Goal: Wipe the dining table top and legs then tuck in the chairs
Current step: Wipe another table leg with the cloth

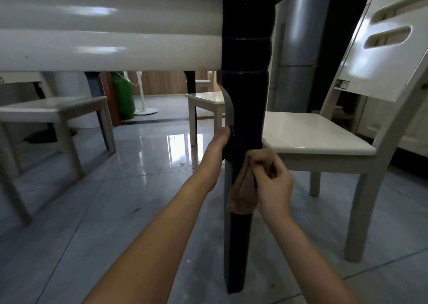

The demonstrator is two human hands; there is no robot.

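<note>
I am low down beside the dining table, looking at its dark turned leg and the glossy white apron under the top. My left hand grips the leg from the left side at mid height. My right hand holds a tan cloth pressed against the front and right side of the leg, just below my left hand. The cloth hangs down over the leg's lower part. A white chair stands pulled out right behind the leg.
Two more white chairs stand under the table's far sides. Beyond them are a green cylinder and a white fan stand. The floor is glossy grey tile. A grey pillar rises behind the leg.
</note>
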